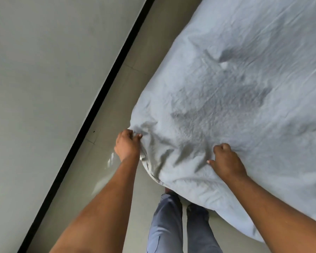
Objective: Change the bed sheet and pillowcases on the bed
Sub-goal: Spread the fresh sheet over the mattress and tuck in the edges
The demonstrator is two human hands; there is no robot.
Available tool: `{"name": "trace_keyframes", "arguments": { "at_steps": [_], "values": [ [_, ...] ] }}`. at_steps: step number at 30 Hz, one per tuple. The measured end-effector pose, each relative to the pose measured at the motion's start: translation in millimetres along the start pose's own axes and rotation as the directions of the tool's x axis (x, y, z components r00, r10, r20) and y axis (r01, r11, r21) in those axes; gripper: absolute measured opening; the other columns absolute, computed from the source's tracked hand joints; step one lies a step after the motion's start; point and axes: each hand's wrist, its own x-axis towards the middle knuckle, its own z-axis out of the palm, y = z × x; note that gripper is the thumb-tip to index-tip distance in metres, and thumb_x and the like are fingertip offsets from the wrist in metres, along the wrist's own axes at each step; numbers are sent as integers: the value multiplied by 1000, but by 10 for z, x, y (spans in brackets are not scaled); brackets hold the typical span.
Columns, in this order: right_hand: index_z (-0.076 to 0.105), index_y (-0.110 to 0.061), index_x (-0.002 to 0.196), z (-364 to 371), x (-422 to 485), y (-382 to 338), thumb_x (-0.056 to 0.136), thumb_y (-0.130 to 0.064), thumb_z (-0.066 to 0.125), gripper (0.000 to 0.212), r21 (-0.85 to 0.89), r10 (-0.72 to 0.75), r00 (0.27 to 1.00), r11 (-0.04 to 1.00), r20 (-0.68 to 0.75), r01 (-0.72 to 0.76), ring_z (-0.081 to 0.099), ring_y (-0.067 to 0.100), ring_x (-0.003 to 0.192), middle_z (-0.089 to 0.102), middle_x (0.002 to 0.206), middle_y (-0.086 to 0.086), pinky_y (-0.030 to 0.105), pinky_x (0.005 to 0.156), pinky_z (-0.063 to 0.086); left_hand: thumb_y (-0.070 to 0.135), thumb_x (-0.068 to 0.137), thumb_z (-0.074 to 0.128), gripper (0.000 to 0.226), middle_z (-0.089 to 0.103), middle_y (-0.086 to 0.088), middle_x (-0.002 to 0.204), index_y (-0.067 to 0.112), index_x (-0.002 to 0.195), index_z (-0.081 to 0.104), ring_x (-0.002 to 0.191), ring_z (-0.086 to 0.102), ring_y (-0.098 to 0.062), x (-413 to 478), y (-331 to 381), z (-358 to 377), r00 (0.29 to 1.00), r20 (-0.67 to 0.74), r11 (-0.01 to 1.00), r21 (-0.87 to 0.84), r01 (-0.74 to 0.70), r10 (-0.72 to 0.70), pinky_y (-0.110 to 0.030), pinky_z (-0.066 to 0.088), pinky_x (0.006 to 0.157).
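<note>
Pale blue, likely soft and light, the bed sheet [235, 92] should bunch easily — left hand [127, 146] grips its corner hem, right hand [226, 159] curls into cloth beside that corner.

The single head view looks steeply down, close over the near corner of the bed [235, 79], tilted so floor [117, 106] and wall [44, 88] run diagonally left.

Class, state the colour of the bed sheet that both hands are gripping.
The bed sheet is plain pale blue-grey with no pattern, seen in the head view.
</note>
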Motion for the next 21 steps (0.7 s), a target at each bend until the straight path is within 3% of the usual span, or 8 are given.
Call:
{"name": "trace_keyframes", "arguments": {
  "at_steps": [2, 5, 8, 11, 14, 18, 21],
  "values": [
    [62, -11, 118, 53, -30, 36, 89, -38, 76, 42, -89, -40, 998, 995, -55, 35, 60, 31, 103, 49, 125, 11, 37, 81, 54, 28, 90, 72, 17, 56, 3, 93, 12, 88, 65, 97, 59, -26, 38, -24, -27, 999, -30, 996, -85, -37, 35, -31, 37, 77],
    [64, -16, 113, 64, -7, 47, 96, -35, 68, 26, -180, -75, 995, 982, -61, 63, 55, 26, 103, 48, 119, 7, 30, 73, 47, 25, 94, 68, 22, 58, -1, 87, 9, 82, 60, 82, 55, -23, 47, -126, -100, 997, -67, 991, -122, -57, 49, -30, 34, 68],
    [64, -18, 116, 46, 43, 27, 104, -30, 53, 20, -255, -107, 994, 961, 29, 111, 56, 24, 107, 50, 119, 5, 29, 76, 46, 23, 97, 64, 20, 63, -6, 85, 8, 85, 59, 74, 52, -21, 3, -395, -233, 985, -126, 975, -202, 90, -117, -32, 34, 57],
    [63, -20, 119, 16, 10, -45, 102, -20, 44, 25, -250, -109, 990, 960, 85, 127, 59, 24, 111, 54, 123, 3, 34, 84, 50, 22, 97, 63, 20, 62, -10, 84, 6, 86, 59, 75, 52, -26, -136, -831, -393, 961, -143, 957, -202, 207, -238, -32, 35, 65],
    [64, -20, 115, 8, -83, -55, 96, -22, 47, 26, -261, -135, 977, 949, 164, 175, 60, 24, 110, 56, 121, 2, 34, 86, 49, 20, 97, 64, 21, 61, -12, 78, 4, 83, 60, 78, 57, -35, -376, -1218, -405, 955, -60, 945, -175, 277, -291, -35, 39, 66],
    [53, -29, 90, 91, -316, 8, 94, -31, 50, 6, -284, -130, 933, 931, 336, 231, 60, 17, 109, 54, 109, -3, 29, 84, 47, 22, 96, 66, 16, 63, -10, 86, 10, 86, 61, 83, 59, -34, -628, -1468, -267, 948, 78, 933, -173, 317, -307, -35, 40, 66],
    [44, -28, 77, 102, -375, 56, 92, -33, 49, 17, -290, -79, 945, 941, 317, 176, 61, 17, 104, 49, 98, -6, 29, 79, 48, 18, 97, 62, 13, 62, -10, 92, 8, 89, 60, 85, 57, -32, -622, -1408, -179, 960, 45, 934, -223, 280, -276, -33, 36, 69]
  ]
}}
